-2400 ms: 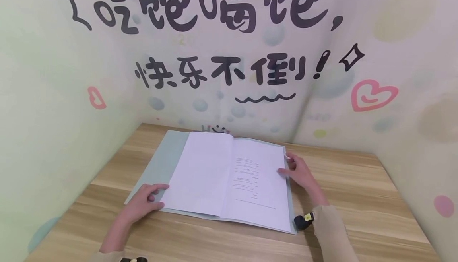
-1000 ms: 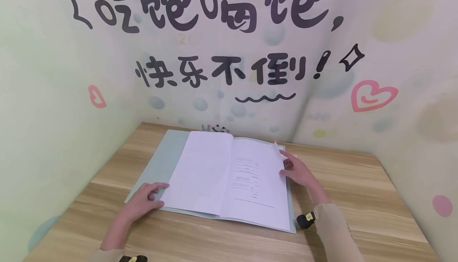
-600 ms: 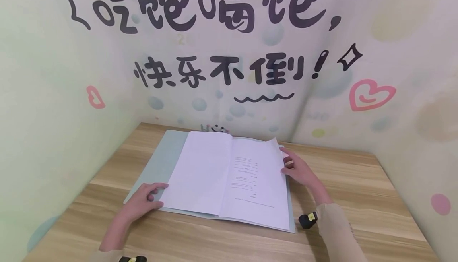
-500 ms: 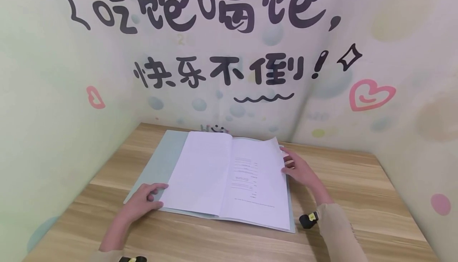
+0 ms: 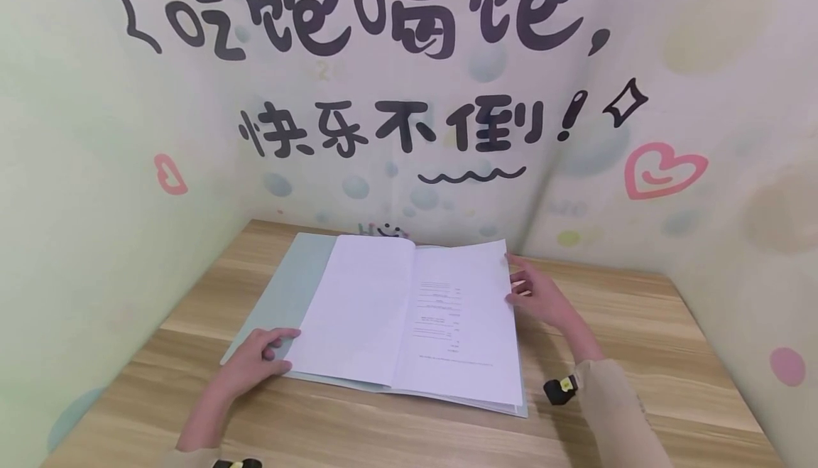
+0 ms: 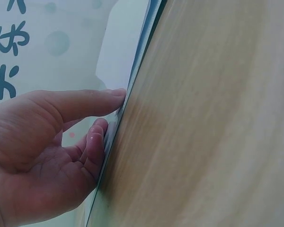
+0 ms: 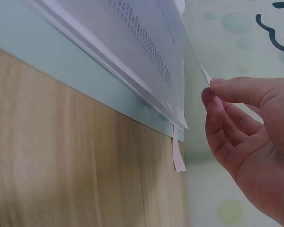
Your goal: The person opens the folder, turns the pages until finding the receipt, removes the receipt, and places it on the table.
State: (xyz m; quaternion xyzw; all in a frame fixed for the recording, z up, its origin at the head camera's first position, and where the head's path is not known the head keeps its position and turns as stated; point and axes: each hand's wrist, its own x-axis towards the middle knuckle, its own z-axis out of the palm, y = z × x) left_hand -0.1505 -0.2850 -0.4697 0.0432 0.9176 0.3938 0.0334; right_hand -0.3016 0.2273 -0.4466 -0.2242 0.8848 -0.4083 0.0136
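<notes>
A book with a pale blue cover [image 5: 281, 276] lies open on the table. Its left page [image 5: 361, 305] is blank; the right page [image 5: 466, 340] carries small printed lines. My right hand [image 5: 540, 297] pinches that right page by its outer edge and holds it raised off the pages below. In the right wrist view the page's edge [image 7: 201, 66] runs to the thumb and forefinger. My left hand [image 5: 252, 358] rests at the lower left of the book, loosely bent fingers on the cover, thumb [image 6: 114, 94] at the page edge.
From the book's far corner a pale pink strip [image 7: 178, 153] sticks out over the wood-grain table [image 5: 639, 354]. Walls with black lettering [image 5: 402, 127] and pink hearts stand close behind and at the sides. A black wrist device [image 5: 560, 389] sits at the right cuff.
My right hand has taken hold of the right page near its far corner and lifted it, moving slightly up and to the right. The left hand has stayed in place.
</notes>
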